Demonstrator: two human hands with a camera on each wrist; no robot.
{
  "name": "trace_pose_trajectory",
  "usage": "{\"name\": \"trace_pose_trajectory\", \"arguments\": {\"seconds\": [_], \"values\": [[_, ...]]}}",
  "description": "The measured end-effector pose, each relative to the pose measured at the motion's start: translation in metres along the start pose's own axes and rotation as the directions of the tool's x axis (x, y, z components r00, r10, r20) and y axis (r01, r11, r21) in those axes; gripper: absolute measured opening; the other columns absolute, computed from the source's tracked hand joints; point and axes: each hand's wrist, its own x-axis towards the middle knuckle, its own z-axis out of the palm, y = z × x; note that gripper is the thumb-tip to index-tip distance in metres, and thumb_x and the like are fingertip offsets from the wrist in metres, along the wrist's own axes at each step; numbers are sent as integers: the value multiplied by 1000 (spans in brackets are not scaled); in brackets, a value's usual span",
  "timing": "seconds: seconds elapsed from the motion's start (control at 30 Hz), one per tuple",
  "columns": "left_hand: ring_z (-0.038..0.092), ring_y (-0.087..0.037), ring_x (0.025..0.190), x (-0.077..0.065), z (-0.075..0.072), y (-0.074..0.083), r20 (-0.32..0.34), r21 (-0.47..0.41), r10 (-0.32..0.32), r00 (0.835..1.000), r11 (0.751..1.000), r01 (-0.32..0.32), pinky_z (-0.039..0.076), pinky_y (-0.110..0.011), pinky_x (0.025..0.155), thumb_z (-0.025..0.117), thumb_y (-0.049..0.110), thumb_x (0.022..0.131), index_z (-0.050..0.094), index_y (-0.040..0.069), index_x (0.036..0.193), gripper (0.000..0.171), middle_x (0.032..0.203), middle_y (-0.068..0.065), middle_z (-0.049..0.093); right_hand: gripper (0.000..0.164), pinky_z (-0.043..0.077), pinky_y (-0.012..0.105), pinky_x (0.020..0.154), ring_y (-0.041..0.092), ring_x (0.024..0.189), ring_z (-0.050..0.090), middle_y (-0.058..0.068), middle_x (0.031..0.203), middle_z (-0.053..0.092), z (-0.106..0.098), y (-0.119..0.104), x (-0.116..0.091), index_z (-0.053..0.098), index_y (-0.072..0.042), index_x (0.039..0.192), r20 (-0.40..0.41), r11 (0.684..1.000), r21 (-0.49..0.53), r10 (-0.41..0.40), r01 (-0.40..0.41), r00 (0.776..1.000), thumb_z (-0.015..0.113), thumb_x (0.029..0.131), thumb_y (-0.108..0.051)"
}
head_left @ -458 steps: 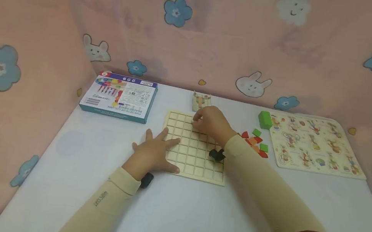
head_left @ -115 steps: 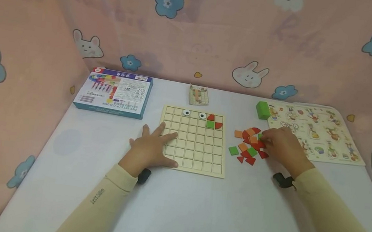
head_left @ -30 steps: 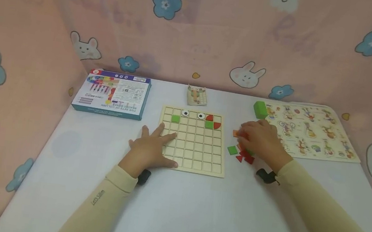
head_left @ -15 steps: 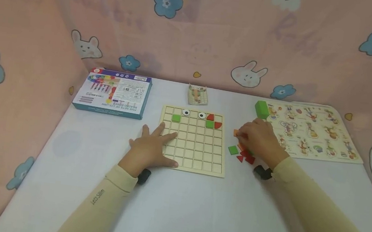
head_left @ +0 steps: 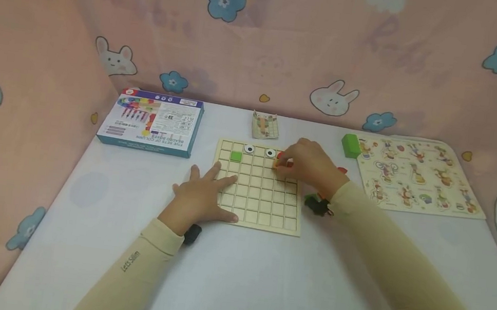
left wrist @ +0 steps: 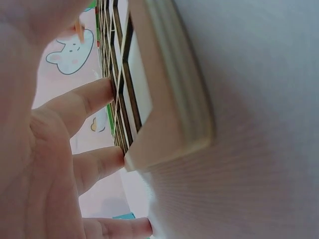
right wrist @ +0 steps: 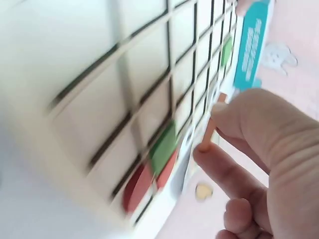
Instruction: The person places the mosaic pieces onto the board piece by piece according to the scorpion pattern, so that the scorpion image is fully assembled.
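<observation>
The wooden grid board lies on the white table. My left hand rests with spread fingers on its left edge. Over the upper right squares, my right hand pinches an orange tile between thumb and finger, held above the grid. Two round eye tiles sit in the top row, and a green square tile is in the second row. The right wrist view shows another green tile beside red curved tiles; in the head view my right hand mostly hides these.
A small folded picture card stands behind the board. At the back left is a flat printed box. To the right are a green block, a wooden picture puzzle and loose tiles, partly hidden by my right arm.
My right hand has moved left from the loose tiles to the board, carrying the orange tile. The left hand stays put. Eye, red and green tiles have appeared on the grid since the oldest frame.
</observation>
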Motion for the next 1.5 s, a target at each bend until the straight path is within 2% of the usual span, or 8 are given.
{"name": "trace_pose_trajectory", "arguments": {"seconds": [0.23, 0.37, 0.53, 0.73, 0.93, 1.2, 1.4, 1.5], "values": [[8, -55, 156, 0, -3, 0, -3, 7, -7, 1000, 1000, 7, 23, -89, 103, 89, 68, 73, 43, 43, 162, 103, 178, -4, 13, 17, 51, 43, 86, 25, 93, 61, -2, 100, 81, 10, -26, 31, 87, -16, 104, -62, 982, -113, -157, 150, 986, 83, 95, -31], [7, -55, 156, -1, -4, 1, 2, 6, -6, 1000, 1000, 6, 23, -89, 103, 89, 67, 73, 43, 43, 162, 103, 178, -4, 13, 17, 53, 44, 84, 25, 91, 62, -1, 99, 81, 17, -29, 38, 87, -14, 104, -77, 968, -175, -195, 179, 978, 82, 97, -28], [7, -55, 156, -2, -3, 1, 3, 8, -7, 1000, 1000, 7, 24, -88, 104, 89, 68, 73, 42, 43, 162, 104, 178, -3, 13, 16, 53, 44, 76, 25, 86, 59, 0, 96, 81, 22, -31, 38, 87, -14, 105, -104, 957, -234, -198, 170, 975, 82, 97, -26], [8, -56, 156, -2, -3, 2, -1, 18, -8, 1000, 1000, 8, 25, -88, 104, 89, 68, 73, 42, 42, 163, 104, 178, -4, 13, 13, 55, 48, 86, 27, 95, 61, 1, 106, 80, 25, -35, 31, 87, -17, 107, -115, 954, -271, -162, 126, 980, 79, 98, -23], [10, -56, 155, -2, -3, 2, -5, 16, -5, 1000, 1000, 5, 26, -88, 103, 89, 68, 73, 43, 42, 162, 104, 178, -5, 14, 16, 42, 56, 107, 29, 122, 56, 0, 128, 72, 30, -38, 25, 85, -19, 111, -100, 980, -195, -62, 42, 993, 78, 100, -28], [10, -54, 155, 1, -3, 1, 1, 5, -12, 1000, 1000, 12, 25, -89, 104, 88, 67, 74, 43, 42, 163, 103, 178, -4, 13, 20, 38, 57, 109, 30, 123, 54, 2, 130, 66, 32, -40, 20, 82, -20, 113, -118, 980, -198, -14, -10, 993, 68, 106, -31], [11, -54, 155, 0, -2, 1, -1, 9, -11, 1000, 1000, 11, 25, -89, 103, 89, 67, 74, 43, 42, 162, 103, 178, -4, 14, 24, 37, 57, 109, 30, 125, 53, 2, 133, 64, 31, -41, 16, 80, -23, 121, -100, 981, -187, 25, -44, 995, 61, 109, -30], [11, -55, 155, 0, -1, 3, -6, 9, -11, 1000, 1000, 11, 25, -89, 103, 89, 66, 73, 44, 42, 162, 103, 178, -4, 14, 26, 36, 57, 109, 32, 128, 50, 5, 137, 61, 28, -41, 8, 77, -22, 128, -90, 985, -149, 75, -88, 993, 60, 109, -29]]}}
